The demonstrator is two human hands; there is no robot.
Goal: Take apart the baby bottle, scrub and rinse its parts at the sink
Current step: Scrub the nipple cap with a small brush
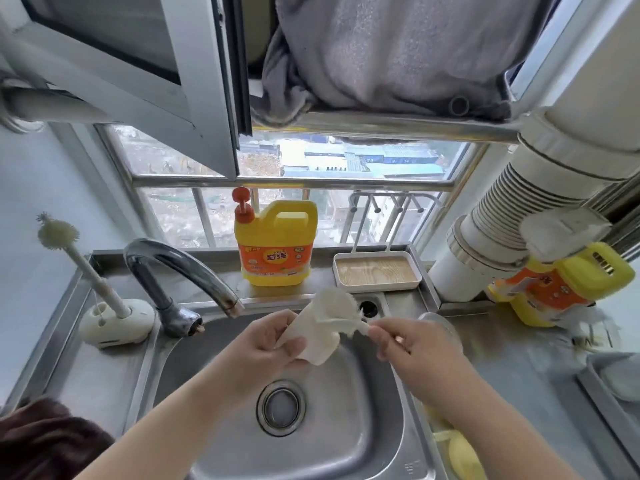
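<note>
The baby bottle body (313,341), a milky translucent tube, was held over the sink basin (363,427), tilted with its open mouth up and away. The left hand (266,344) had its fingers curled round the bottle's lower part. A white bottle brush (337,304) stood at the mouth, its bristles blurred, and the right hand (412,344) pinched the brush handle just right of the bottle. Whether the bristles were inside the neck or only at the rim could not be told.

By the look of it, the scrubbing step was in hand. The next move would call for working the brush down into the bottle while the left hand kept a firm grip, then a rinse under the faucet (180,271), which showed no water running.

A second brush (86,265) stood in a holder at far left. A yellow dish soap jug (277,244) sat on the far ledge, a small tray (377,271) to its right.
</note>
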